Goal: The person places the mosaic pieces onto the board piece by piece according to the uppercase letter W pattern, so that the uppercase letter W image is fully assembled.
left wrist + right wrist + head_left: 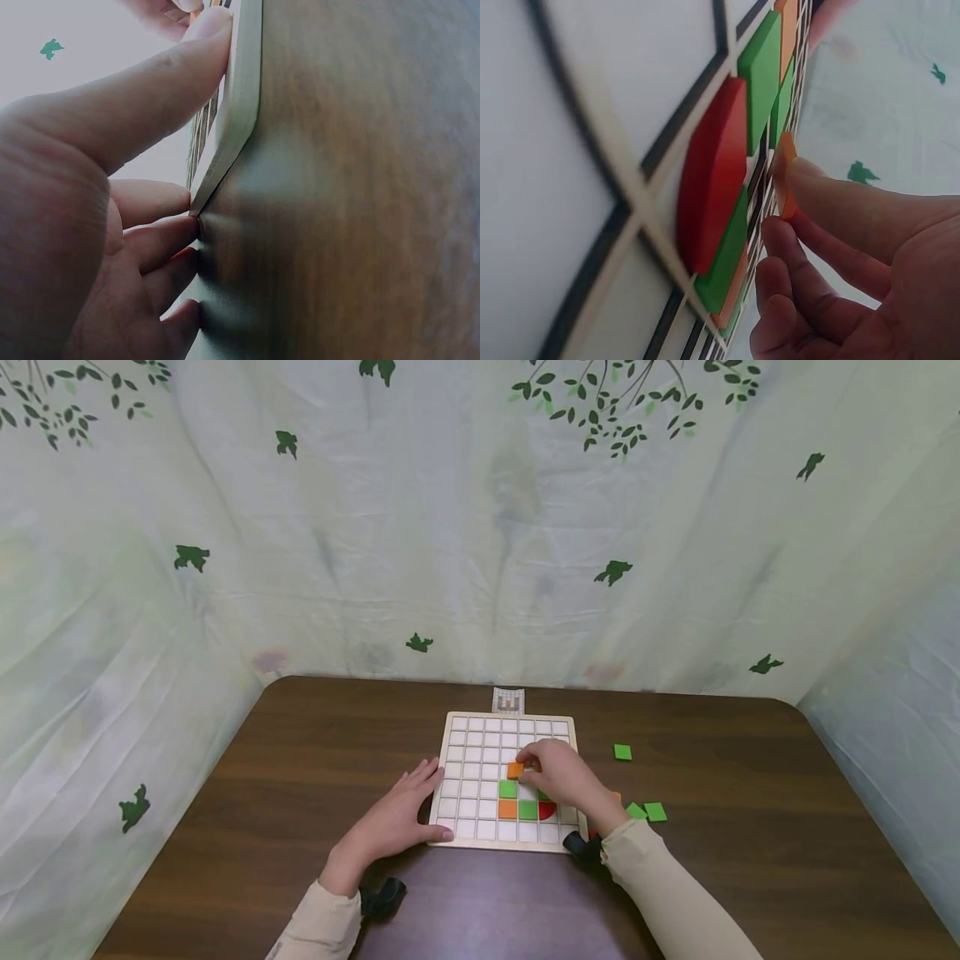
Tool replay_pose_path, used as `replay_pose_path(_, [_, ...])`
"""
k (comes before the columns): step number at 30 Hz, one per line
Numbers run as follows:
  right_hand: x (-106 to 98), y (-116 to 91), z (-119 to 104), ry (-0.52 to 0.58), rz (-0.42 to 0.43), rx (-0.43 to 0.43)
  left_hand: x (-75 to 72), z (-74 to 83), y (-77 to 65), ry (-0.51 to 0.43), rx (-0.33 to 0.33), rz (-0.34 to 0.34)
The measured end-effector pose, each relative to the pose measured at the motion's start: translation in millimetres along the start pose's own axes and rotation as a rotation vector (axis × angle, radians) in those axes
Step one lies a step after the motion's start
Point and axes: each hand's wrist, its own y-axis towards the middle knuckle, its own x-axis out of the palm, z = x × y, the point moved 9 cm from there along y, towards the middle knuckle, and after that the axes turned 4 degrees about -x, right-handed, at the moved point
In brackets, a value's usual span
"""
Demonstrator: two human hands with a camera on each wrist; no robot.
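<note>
A white gridded board (468,771) with a pale wooden rim lies on the table. At its near left corner is my left hand (397,810), thumb on the front rim and extended fingers along the left side. My right hand (562,772) pinches an orange square tile (787,180) by its edges, thumb against fingertips, over the board's middle right. Just nearer me, the board bears a green tile (507,789), an orange tile (507,809), another green tile (527,810) and a red rounded piece (547,811). A further green tile is partly hidden under the right hand.
Loose green tiles lie right of the board, one farther back (622,752) and two nearer (655,812). Bits of orange and red pieces peek out around the right wrist. A small printed card (508,700) touches the board's far edge. Behind the brown table (337,735) hangs a leaf-patterned curtain.
</note>
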Motion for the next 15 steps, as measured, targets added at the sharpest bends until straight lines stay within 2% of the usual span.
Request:
replay_pose_path(7, [8.2,6.9,-3.3,-0.008,-0.031,0.003,-0.3,1.0,-0.3,0.002,0.000,-0.002])
replay_pose_path(15, [9.2,11.4,-3.5,-0.023,-0.021,0.017,-2.5,2.8,0.0,-0.002,0.001,0.000])
